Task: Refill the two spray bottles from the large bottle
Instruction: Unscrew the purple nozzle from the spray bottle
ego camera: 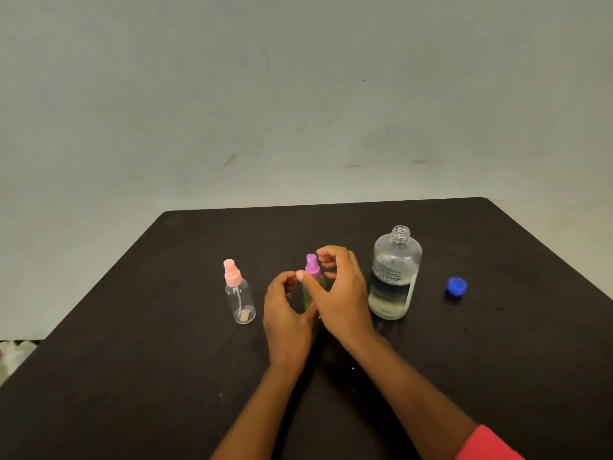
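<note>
The small spray bottle with a purple pump top and yellowish-green body point(311, 270) stands upright between the two hands, set up for its top to come off. The left hand point(287, 313) is cupped beside its body as if to steady it. The right hand point(343, 293) arches over the pump, thumb point(303, 277) across the collar, as if to twist it. I cannot tell whether either hand actually has a grip on it. Out past the left hand waits the clear plastic spray bottle with a pink pump top point(239, 295), nearly empty and capped. Just beyond the right hand stands the large clear bottle point(394, 277), part full, its neck open for pouring. Its round blue screw cap point(456, 287) lies farther out on the dark table point(132, 376), clear of the pour.
</note>
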A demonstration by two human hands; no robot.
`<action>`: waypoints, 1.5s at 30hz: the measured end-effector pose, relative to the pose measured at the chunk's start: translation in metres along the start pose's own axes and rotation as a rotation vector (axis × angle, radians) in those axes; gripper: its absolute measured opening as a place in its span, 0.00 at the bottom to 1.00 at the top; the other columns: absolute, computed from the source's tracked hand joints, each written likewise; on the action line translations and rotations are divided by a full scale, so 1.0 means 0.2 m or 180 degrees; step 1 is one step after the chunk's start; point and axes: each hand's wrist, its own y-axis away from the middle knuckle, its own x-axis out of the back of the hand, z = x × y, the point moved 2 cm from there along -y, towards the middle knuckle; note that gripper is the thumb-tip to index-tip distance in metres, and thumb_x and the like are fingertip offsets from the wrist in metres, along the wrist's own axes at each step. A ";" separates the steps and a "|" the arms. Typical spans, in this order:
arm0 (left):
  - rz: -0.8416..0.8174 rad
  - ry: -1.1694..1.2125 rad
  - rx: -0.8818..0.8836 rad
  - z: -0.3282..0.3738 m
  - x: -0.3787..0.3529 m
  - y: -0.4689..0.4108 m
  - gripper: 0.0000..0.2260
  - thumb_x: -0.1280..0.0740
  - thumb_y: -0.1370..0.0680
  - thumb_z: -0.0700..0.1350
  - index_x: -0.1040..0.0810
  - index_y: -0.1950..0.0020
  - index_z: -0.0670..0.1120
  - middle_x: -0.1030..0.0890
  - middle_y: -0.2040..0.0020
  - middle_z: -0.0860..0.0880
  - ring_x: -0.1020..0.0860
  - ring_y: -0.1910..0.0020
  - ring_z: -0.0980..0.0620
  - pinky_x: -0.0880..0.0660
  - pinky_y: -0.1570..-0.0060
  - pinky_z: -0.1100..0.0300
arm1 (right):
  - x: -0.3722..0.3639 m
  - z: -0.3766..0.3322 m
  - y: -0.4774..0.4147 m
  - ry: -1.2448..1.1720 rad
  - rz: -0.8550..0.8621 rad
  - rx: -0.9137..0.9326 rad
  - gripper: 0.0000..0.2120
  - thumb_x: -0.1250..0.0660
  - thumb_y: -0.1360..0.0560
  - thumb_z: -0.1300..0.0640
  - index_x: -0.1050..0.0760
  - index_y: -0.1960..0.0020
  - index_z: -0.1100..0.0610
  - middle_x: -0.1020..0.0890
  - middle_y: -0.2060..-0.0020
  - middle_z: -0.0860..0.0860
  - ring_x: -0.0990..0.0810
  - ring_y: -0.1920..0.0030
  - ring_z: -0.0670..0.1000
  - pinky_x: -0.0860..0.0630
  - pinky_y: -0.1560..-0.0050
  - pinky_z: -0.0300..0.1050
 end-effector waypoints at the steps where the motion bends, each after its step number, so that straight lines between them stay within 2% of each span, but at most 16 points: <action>1: -0.0026 -0.0029 0.0029 0.00 0.00 0.00 0.19 0.26 0.30 0.39 0.26 0.43 0.53 0.22 0.47 0.57 0.25 0.46 0.61 0.32 0.50 0.76 | -0.01 0.02 0.00 -0.0031 0.0008 -0.0046 0.14 0.26 0.28 0.55 0.27 0.46 0.51 0.22 0.51 0.46 0.23 0.50 0.43 0.24 0.49 0.39; 4: -0.0085 -0.0052 0.0103 -0.01 -0.01 0.00 0.16 0.27 0.29 0.38 0.23 0.45 0.52 0.20 0.50 0.57 0.23 0.49 0.63 0.28 0.52 0.72 | -0.02 0.03 0.02 -0.0082 0.0106 -0.0030 0.11 0.25 0.30 0.58 0.24 0.50 0.50 0.20 0.55 0.45 0.21 0.53 0.43 0.23 0.52 0.42; 9: -0.0171 -0.0065 0.0083 -0.02 -0.01 0.00 0.13 0.28 0.27 0.39 0.21 0.46 0.52 0.19 0.51 0.58 0.22 0.50 0.64 0.27 0.52 0.73 | -0.02 0.06 0.05 0.0004 0.0127 -0.0017 0.12 0.28 0.27 0.57 0.22 0.45 0.47 0.20 0.53 0.39 0.21 0.50 0.44 0.23 0.48 0.46; 11: -0.0223 -0.0083 0.0038 -0.01 -0.01 0.00 0.12 0.28 0.27 0.40 0.21 0.46 0.53 0.19 0.51 0.58 0.23 0.50 0.66 0.28 0.52 0.73 | -0.02 0.08 0.06 0.0025 0.0066 -0.0050 0.14 0.32 0.24 0.57 0.23 0.39 0.49 0.20 0.50 0.40 0.21 0.47 0.45 0.23 0.45 0.47; 14: -0.0303 -0.0069 0.0004 -0.01 -0.01 0.01 0.11 0.29 0.26 0.43 0.22 0.47 0.55 0.19 0.51 0.59 0.24 0.50 0.69 0.29 0.53 0.76 | -0.03 0.09 0.09 -0.0054 -0.0185 -0.0197 0.17 0.40 0.20 0.51 0.29 0.31 0.49 0.21 0.42 0.46 0.23 0.41 0.41 0.25 0.40 0.44; 17: -0.0348 -0.0061 0.0005 0.00 -0.01 0.01 0.13 0.28 0.26 0.43 0.24 0.47 0.58 0.19 0.51 0.59 0.24 0.50 0.68 0.29 0.54 0.74 | -0.04 0.08 0.09 -0.0330 -0.0326 -0.0288 0.22 0.45 0.20 0.47 0.34 0.27 0.49 0.24 0.35 0.46 0.26 0.35 0.42 0.28 0.35 0.45; 20: -0.0394 0.0005 -0.0055 0.01 -0.01 0.02 0.13 0.30 0.25 0.41 0.23 0.50 0.60 0.18 0.53 0.57 0.21 0.52 0.63 0.24 0.54 0.65 | -0.05 0.06 0.09 -0.0457 -0.0230 -0.0303 0.23 0.37 0.23 0.45 0.35 0.29 0.46 0.25 0.36 0.43 0.26 0.36 0.41 0.28 0.37 0.40; 23: -0.0439 -0.0028 -0.0088 0.01 -0.01 0.03 0.14 0.32 0.25 0.40 0.24 0.52 0.61 0.18 0.55 0.56 0.20 0.55 0.59 0.22 0.56 0.61 | -0.05 0.05 0.08 -0.0399 0.0127 -0.0253 0.24 0.26 0.28 0.54 0.32 0.37 0.45 0.23 0.44 0.43 0.24 0.43 0.41 0.26 0.44 0.34; 25: -0.0433 -0.0047 -0.0108 0.01 -0.01 0.02 0.15 0.31 0.26 0.38 0.24 0.52 0.60 0.18 0.55 0.57 0.20 0.54 0.60 0.22 0.54 0.61 | -0.05 0.06 0.07 -0.0455 0.0309 -0.0238 0.22 0.26 0.28 0.60 0.31 0.40 0.44 0.21 0.49 0.42 0.21 0.48 0.44 0.24 0.47 0.39; 28: -0.0478 -0.0040 -0.0162 0.03 -0.02 0.03 0.19 0.29 0.27 0.37 0.24 0.47 0.60 0.19 0.52 0.60 0.22 0.50 0.65 0.27 0.51 0.70 | -0.04 0.07 0.07 -0.0595 0.0221 -0.0267 0.19 0.30 0.25 0.60 0.30 0.38 0.47 0.19 0.53 0.44 0.19 0.49 0.47 0.22 0.46 0.47; 32: -0.0450 -0.0030 -0.0174 0.03 -0.02 0.02 0.18 0.28 0.27 0.39 0.25 0.47 0.62 0.19 0.51 0.61 0.23 0.49 0.67 0.28 0.51 0.72 | -0.04 0.08 0.09 -0.0728 -0.0103 -0.0265 0.19 0.37 0.22 0.53 0.33 0.32 0.49 0.18 0.47 0.45 0.20 0.43 0.47 0.23 0.41 0.50; 36: -0.0463 0.0021 -0.0163 0.03 -0.01 0.03 0.17 0.28 0.27 0.39 0.24 0.48 0.61 0.19 0.52 0.59 0.22 0.50 0.64 0.26 0.51 0.68 | -0.04 0.07 0.09 -0.0739 -0.0418 -0.0309 0.23 0.42 0.21 0.50 0.39 0.27 0.46 0.23 0.36 0.44 0.26 0.36 0.42 0.28 0.34 0.47; 38: -0.0494 0.0070 -0.0142 0.02 -0.01 0.03 0.14 0.29 0.27 0.39 0.23 0.48 0.57 0.18 0.53 0.56 0.20 0.52 0.61 0.24 0.54 0.64 | -0.04 0.06 0.09 -0.0719 -0.0388 -0.0278 0.24 0.40 0.22 0.50 0.39 0.27 0.45 0.26 0.34 0.43 0.28 0.34 0.41 0.29 0.33 0.45; 40: -0.0487 0.0109 -0.0105 0.02 -0.01 0.03 0.12 0.29 0.27 0.41 0.22 0.50 0.57 0.18 0.55 0.55 0.20 0.54 0.59 0.23 0.55 0.61 | -0.04 0.06 0.09 -0.0631 -0.0144 -0.0215 0.23 0.35 0.24 0.50 0.36 0.31 0.44 0.25 0.37 0.42 0.26 0.36 0.42 0.26 0.37 0.43; 43: -0.0477 0.0057 -0.0120 0.02 -0.02 0.02 0.15 0.29 0.27 0.39 0.23 0.51 0.60 0.18 0.55 0.56 0.20 0.54 0.61 0.23 0.54 0.64 | -0.04 0.06 0.08 -0.0527 0.0307 -0.0134 0.21 0.30 0.26 0.55 0.34 0.38 0.43 0.24 0.45 0.41 0.23 0.43 0.44 0.23 0.43 0.46; 45: -0.0471 0.0015 -0.0141 0.02 -0.02 0.02 0.16 0.29 0.27 0.38 0.23 0.48 0.59 0.18 0.53 0.57 0.20 0.52 0.62 0.24 0.52 0.65 | -0.03 0.08 0.08 -0.0577 0.0402 -0.0159 0.21 0.29 0.26 0.59 0.32 0.39 0.44 0.22 0.48 0.42 0.21 0.46 0.46 0.22 0.45 0.50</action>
